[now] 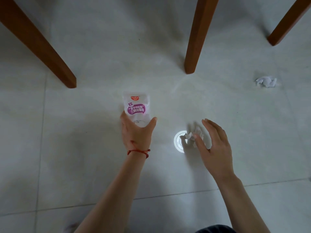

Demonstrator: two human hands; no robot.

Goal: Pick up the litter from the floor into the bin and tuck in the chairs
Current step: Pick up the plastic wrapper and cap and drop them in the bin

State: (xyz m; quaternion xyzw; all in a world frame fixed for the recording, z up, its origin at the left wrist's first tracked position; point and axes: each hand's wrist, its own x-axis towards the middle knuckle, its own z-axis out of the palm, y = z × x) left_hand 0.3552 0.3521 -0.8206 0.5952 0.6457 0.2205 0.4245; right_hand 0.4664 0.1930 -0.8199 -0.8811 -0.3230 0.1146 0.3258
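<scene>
- Wrapper: light, crinkly, slippery plastic; left hand pinches its near end.
- Crumpled tissue: soft, weightless; right hand open, spread above it.
- Another tissue far right.

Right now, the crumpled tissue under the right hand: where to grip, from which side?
Pinch the crumpled tissue across its raised middle folds, coming from above. It sits loose on the floor tile, no edge to slide under. The right hand hovers open above it; the left hand holds the wrapper.
</scene>
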